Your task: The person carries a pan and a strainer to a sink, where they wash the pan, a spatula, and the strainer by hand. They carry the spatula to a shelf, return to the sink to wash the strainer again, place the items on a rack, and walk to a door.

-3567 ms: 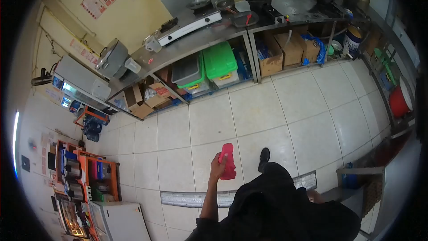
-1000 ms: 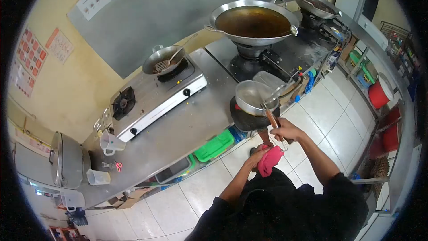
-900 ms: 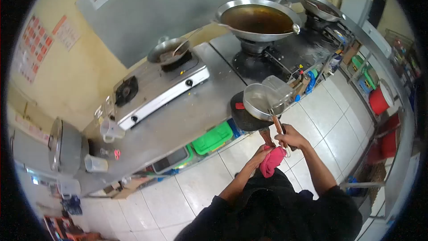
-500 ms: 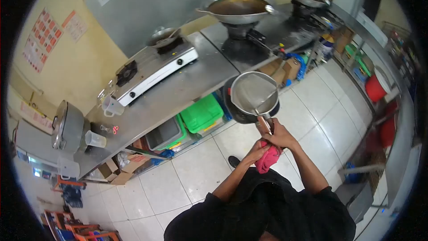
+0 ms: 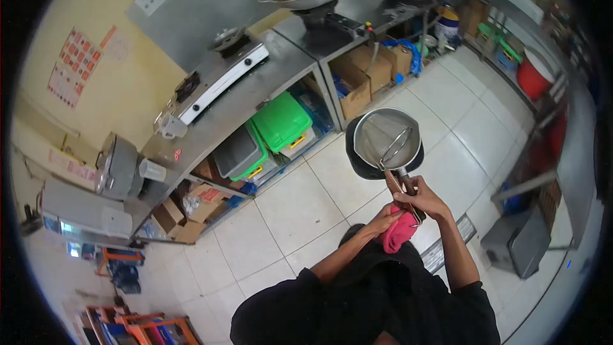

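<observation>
Pale tile floor [image 5: 332, 185] lies under both hands. Left hand [image 5: 383, 220] closes on pink cloth [image 5: 399, 233], bunched by handles, maybe to keep off heat. Right hand [image 5: 431, 203] wraps pot handle [image 5: 407, 185], fingers curled. Pot [image 5: 359, 148] sits over dark pan [image 5: 355, 161], sieve [image 5: 383, 133] inside, likely so all go together. Handle points back to belly; long line runs from body outward. Beyond, steel counter [image 5: 255, 92], well apart.

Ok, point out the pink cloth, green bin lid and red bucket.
Pink cloth [image 5: 398, 236]: head view, its hanging lower part.
Green bin lid [image 5: 281, 120]: head view, middle of its top.
Red bucket [image 5: 531, 80]: head view, its outer side wall.
</observation>
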Tool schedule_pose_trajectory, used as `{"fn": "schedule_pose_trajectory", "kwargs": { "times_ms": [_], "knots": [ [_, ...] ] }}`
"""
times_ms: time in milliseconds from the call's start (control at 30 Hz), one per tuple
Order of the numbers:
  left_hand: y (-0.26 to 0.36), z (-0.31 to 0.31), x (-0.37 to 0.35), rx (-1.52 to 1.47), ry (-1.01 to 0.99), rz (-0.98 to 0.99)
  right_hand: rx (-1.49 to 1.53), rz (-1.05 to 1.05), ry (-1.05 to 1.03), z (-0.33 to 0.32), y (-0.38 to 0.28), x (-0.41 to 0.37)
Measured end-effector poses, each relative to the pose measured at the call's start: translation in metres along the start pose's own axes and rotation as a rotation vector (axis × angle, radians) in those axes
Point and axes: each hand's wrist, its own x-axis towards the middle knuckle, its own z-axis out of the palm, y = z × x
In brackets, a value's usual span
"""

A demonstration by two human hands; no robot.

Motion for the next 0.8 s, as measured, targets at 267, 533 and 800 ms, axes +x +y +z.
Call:
{"fn": "schedule_pose_trajectory", "kwargs": {
  "times_ms": [267, 533, 800],
  "knots": [
    [-0.100, 0.076, -0.079, 0.369, -0.309, 0.029, 0.555, -0.014, 0.247, 0.052, 0.114, -0.160],
    [-0.209, 0.154, -0.140, 0.506, -0.634, -0.274, 0.759, 0.226, 0.527, 0.091, 0.206, -0.325],
    [-0.242, 0.308, -0.159, 0.685, -0.937, -0.525, 0.921, 0.094, 0.885, 0.098, 0.309, -0.475]
  ]
}}
